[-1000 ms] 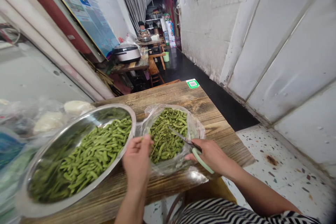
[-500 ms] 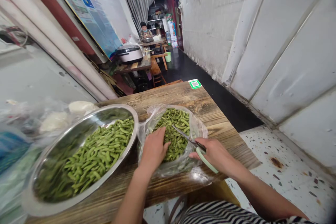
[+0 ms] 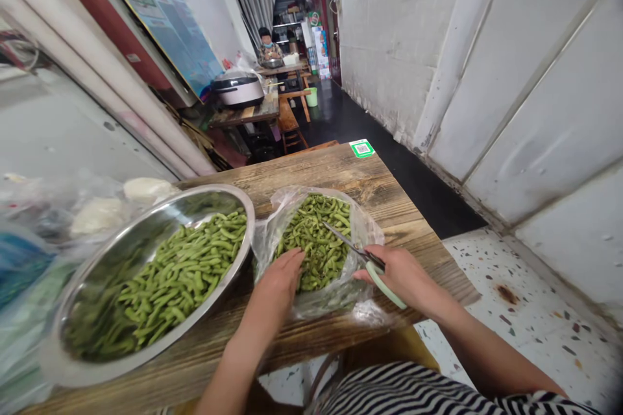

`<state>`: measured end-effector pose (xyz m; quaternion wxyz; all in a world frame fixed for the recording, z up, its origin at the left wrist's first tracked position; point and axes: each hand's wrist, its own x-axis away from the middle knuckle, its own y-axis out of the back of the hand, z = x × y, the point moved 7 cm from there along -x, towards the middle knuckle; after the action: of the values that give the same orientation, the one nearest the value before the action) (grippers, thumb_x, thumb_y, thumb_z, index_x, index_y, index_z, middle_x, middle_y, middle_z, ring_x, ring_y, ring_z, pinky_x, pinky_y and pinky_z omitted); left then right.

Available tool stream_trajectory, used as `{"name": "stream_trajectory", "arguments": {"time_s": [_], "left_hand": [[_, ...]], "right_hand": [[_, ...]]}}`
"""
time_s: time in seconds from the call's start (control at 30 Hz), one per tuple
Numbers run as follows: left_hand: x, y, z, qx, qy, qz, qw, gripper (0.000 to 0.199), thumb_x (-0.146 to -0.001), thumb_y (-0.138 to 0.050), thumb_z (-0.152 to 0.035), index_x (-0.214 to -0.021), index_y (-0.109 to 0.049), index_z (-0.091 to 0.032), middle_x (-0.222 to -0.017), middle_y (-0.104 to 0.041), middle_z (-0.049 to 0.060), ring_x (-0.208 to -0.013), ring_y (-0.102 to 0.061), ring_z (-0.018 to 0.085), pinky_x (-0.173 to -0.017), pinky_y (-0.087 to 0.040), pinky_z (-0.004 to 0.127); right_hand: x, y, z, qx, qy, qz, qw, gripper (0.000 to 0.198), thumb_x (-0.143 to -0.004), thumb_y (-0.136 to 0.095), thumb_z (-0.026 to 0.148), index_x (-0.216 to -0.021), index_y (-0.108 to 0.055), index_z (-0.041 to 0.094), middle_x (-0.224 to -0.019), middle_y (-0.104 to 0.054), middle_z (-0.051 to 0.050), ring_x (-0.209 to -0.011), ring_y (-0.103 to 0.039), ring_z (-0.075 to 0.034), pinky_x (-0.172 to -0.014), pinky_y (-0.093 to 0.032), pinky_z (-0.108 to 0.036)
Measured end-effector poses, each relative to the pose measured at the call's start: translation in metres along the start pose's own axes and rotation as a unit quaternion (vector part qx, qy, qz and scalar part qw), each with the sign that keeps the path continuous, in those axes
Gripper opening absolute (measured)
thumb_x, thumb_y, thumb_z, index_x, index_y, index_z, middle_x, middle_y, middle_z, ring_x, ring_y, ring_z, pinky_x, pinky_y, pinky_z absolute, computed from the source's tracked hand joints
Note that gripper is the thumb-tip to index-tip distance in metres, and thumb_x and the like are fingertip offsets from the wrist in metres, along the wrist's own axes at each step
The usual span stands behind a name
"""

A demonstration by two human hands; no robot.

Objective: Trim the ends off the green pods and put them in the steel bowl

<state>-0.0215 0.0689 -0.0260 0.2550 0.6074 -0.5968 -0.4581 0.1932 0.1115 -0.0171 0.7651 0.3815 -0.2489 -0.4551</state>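
A clear plastic bag (image 3: pixel 363 233) full of green soybean pods (image 3: pixel 311 220) lies opened out on the wooden table. My left hand (image 3: pixel 278 282) rests over the bag's left side, fingers stretched out and touching the pods; its thumb is mostly hidden. My right hand (image 3: pixel 396 272) is closed around scissors (image 3: pixel 384 284) with pale green handles. Their blades point up and left over the pods, and look nearly closed. To the left, a large steel basin (image 3: pixel 248 207) holds a heap of pods (image 3: pixel 189 279).
Plastic bags with pale contents (image 3: pixel 100 217) crowd the far left. A QR-code card (image 3: pixel 362 148) is on the far corner of the wooden table (image 3: pixel 409 207). Beyond are a rice cooker (image 3: pixel 238 91), a green bin (image 3: pixel 311 97) and a seated person (image 3: pixel 269 50). A white wall runs along the right.
My left hand has moved slightly left and back across the pods, toward the bag's left side. My right hand still holds the scissors in nearly the same place. The view has shifted slightly.
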Motion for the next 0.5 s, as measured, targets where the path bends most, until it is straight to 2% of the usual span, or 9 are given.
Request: {"name": "stream_trajectory", "arguments": {"time_s": [0.13,0.2,0.33,0.43,0.5], "left_hand": [[-0.004,0.005,-0.007,-0.009,0.015,-0.011,1.0,0.025,-0.079,-0.05,-0.02,-0.097,-0.067,-0.019,-0.113,-0.064,0.015,-0.106,-0.058,0.028,-0.093,-0.043,0.043],[-0.008,0.013,-0.013,0.007,0.031,-0.035,0.999,0.02,-0.077,-0.055,-0.022,-0.092,-0.068,-0.02,-0.105,-0.066,0.014,-0.099,-0.059,0.028,-0.09,-0.044,0.042],[-0.016,0.025,-0.01,0.131,0.096,-0.112,0.98,0.013,-0.069,-0.067,-0.027,-0.081,-0.069,-0.024,-0.079,-0.067,0.007,-0.076,-0.059,0.023,-0.079,-0.046,0.036],[-0.025,0.019,-0.005,0.21,0.128,-0.11,0.963,0.009,-0.065,-0.07,-0.027,-0.073,-0.07,-0.024,-0.077,-0.068,0.005,-0.074,-0.061,0.021,-0.077,-0.047,0.034],[-0.027,0.012,0.0,0.276,0.173,-0.098,0.94,0.012,-0.066,-0.069,-0.029,-0.076,-0.071,-0.022,-0.078,-0.07,0.005,-0.073,-0.063,0.02,-0.076,-0.049,0.033]], "right_hand": [[0.001,-0.002,0.003,0.002,0.003,0.01,1.0,0.04,-0.077,-0.057,0.053,-0.096,-0.065,0.019,-0.076,-0.068,-0.006,-0.068,-0.063,-0.02,-0.059,-0.037,-0.023],[0.001,-0.002,0.004,-0.001,0.008,0.014,1.0,0.039,-0.077,-0.058,0.053,-0.096,-0.065,0.019,-0.076,-0.069,-0.006,-0.069,-0.063,-0.02,-0.059,-0.037,-0.023],[0.002,-0.004,0.005,-0.002,0.001,0.023,1.0,0.036,-0.077,-0.058,0.051,-0.095,-0.065,0.021,-0.078,-0.069,-0.006,-0.073,-0.064,-0.022,-0.06,-0.038,-0.023],[0.002,-0.006,0.006,-0.008,0.002,0.033,0.999,0.034,-0.077,-0.059,0.05,-0.092,-0.065,0.021,-0.079,-0.07,-0.006,-0.073,-0.064,-0.022,-0.061,-0.038,-0.023],[0.002,-0.007,0.007,-0.017,0.003,0.04,0.999,0.033,-0.076,-0.06,0.05,-0.092,-0.065,0.021,-0.08,-0.07,-0.006,-0.073,-0.064,-0.021,-0.061,-0.038,-0.022]]}}
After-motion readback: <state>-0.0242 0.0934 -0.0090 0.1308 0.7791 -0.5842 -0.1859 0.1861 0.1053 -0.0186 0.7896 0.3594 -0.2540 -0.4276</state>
